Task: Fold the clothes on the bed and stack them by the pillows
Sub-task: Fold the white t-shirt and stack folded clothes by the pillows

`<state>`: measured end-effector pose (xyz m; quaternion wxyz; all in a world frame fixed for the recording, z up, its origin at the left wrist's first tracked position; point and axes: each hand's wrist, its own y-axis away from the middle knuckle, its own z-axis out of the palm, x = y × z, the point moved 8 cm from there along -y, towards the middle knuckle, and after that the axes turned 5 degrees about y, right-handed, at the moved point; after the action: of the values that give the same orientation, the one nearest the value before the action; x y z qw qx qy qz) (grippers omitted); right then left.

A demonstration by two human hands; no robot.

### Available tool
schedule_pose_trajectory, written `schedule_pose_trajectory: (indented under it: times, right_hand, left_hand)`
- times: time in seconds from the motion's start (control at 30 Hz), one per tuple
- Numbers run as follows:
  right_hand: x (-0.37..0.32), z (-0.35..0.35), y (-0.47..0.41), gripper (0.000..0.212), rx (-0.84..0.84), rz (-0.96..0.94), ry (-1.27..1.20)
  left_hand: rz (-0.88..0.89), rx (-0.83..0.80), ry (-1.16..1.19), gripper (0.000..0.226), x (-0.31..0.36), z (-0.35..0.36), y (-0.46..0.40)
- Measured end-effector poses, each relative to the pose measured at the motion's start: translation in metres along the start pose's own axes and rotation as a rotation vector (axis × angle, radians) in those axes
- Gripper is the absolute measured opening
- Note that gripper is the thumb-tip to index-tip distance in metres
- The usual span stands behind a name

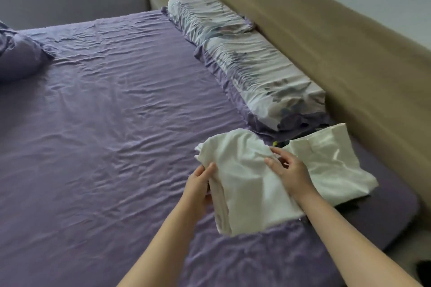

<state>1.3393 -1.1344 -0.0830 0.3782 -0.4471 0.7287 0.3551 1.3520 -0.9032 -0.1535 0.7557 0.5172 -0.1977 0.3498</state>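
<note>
left hand (198, 184) fingers grip white garment (242, 184) edge | right hand (291, 170) fingers flat on it

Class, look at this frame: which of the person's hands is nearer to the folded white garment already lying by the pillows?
The right hand. It rests on the white garment being folded, right beside the folded white garment. The left hand grips the far left edge of the held cloth, farther away.

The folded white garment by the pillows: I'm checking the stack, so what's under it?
Under the folded white garment, something dark with a yellow-green speck peeks out at its far edge, on the purple sheet. The rest is covered.
</note>
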Motion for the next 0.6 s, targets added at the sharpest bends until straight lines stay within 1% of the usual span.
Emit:
schedule_pose_trajectory:
  times: [0.17,0.37,0.5,0.53,0.6]
  right_hand:
    - [0.029,-0.105,-0.020,0.026,0.065,-0.001,0.017]
    - [0.062,-0.196,-0.050,0.029,0.072,0.005,0.107]
    - [0.091,-0.230,-0.076,0.033,0.094,0.020,0.168]
    - [0.101,-0.233,-0.081,0.036,0.095,0.038,0.197]
    - [0.127,-0.231,-0.086,0.043,0.059,0.099,0.283]
  left_hand:
    - [-0.007,-0.058,0.015,0.018,-0.028,0.106,-0.014]
    - [-0.006,-0.109,0.015,0.015,-0.060,0.209,-0.031]
    - [0.012,-0.129,-0.052,0.023,-0.077,0.250,-0.052]
    - [0.017,-0.127,-0.108,0.026,-0.082,0.255,-0.057]
    - [0.023,-0.095,-0.262,0.043,-0.095,0.258,-0.064]
